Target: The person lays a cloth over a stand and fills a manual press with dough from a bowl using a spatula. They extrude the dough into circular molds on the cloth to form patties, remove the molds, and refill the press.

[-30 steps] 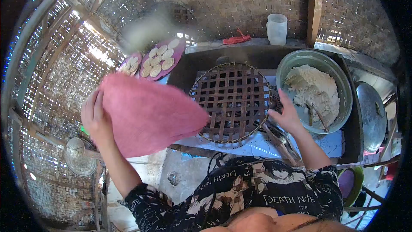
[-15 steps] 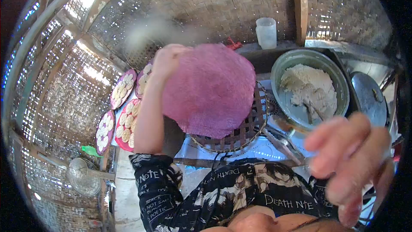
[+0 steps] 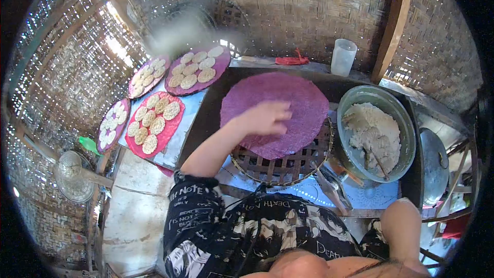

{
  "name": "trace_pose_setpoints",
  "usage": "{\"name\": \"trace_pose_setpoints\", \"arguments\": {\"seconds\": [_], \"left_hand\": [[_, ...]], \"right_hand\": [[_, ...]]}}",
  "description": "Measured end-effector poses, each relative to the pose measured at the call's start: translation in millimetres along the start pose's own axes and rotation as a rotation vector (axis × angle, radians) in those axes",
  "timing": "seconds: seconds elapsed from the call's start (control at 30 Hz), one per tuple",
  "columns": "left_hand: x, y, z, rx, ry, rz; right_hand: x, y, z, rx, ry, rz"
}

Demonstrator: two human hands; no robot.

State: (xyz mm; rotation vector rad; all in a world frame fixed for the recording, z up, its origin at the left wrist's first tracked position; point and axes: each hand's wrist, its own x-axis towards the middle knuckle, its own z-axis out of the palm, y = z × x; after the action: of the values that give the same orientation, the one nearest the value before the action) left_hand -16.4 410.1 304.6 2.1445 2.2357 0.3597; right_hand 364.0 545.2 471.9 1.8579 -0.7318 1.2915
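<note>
A round purple-pink cloth [image 3: 303, 90] lies over the woven lattice basket [image 3: 262, 170], covering most of it. My left hand [image 3: 267, 118] rests on or just over the middle of the cloth, palm down, its fingers apart. Of my right arm, only the forearm shows at the lower right; the hand is out of sight. Right of the basket stands a green basin [image 3: 409, 162] of pale dough [image 3: 378, 128] with a stick in it. Metal tongs [image 3: 334, 190] lie between basket and basin.
Cloths with several pale discs each, such as the pink one [image 3: 168, 144], lie at the left. A clear plastic jug [image 3: 343, 57] and a red bag [image 3: 292, 61] are on the back ledge. A metal lid [image 3: 433, 167] stands right of the basin.
The cloth has gone from my left hand's grip in the air to lying flat on the basket. My left hand has opened over it. My right hand has left the view.
</note>
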Motion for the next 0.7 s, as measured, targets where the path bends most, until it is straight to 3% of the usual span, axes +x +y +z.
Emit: {"name": "trace_pose_setpoints", "arguments": {"seconds": [0.1,0.17,0.2,0.23,0.27,0.3,0.33,0.4,0.53,0.6,0.7], "left_hand": [[-51,28,44,-0.035,-0.2,-0.053],[-68,51,44,-0.002,0.001,-0.048],[-73,54,47,-0.038,0.082,-0.065],[-77,51,53,0.027,0.123,-0.028],[-81,49,60,0.09,0.17,0.0],[-85,51,68,0.154,0.219,0.019],[-86,55,71,0.136,0.277,0.011],[-87,65,65,0.116,0.388,-0.009],[-75,103,48,0.044,0.556,-0.047],[-74,113,59,0.046,0.507,0.024],[-76,121,69,-0.027,0.373,0.084]], "right_hand": [[-69,-2,-32,-0.823,-0.149,-0.391],[-108,-13,-37,-1.402,-0.269,-0.655],[-100,-18,-16,-1.499,-0.262,0.236],[-91,-22,5,-1.748,-0.406,1.136],[-156,-2,-10,-1.633,-0.016,1.056],[-182,13,-8,-1.562,0.128,1.319],[-236,-1,-5,-1.507,-0.103,1.432],[-295,-25,10,-1.154,-0.68,1.921],[-363,-58,36,-0.968,-0.768,1.961],[-383,-69,40,-0.902,-0.819,2.036],[-389,-74,47,-1.003,-0.724,1.998]]}}
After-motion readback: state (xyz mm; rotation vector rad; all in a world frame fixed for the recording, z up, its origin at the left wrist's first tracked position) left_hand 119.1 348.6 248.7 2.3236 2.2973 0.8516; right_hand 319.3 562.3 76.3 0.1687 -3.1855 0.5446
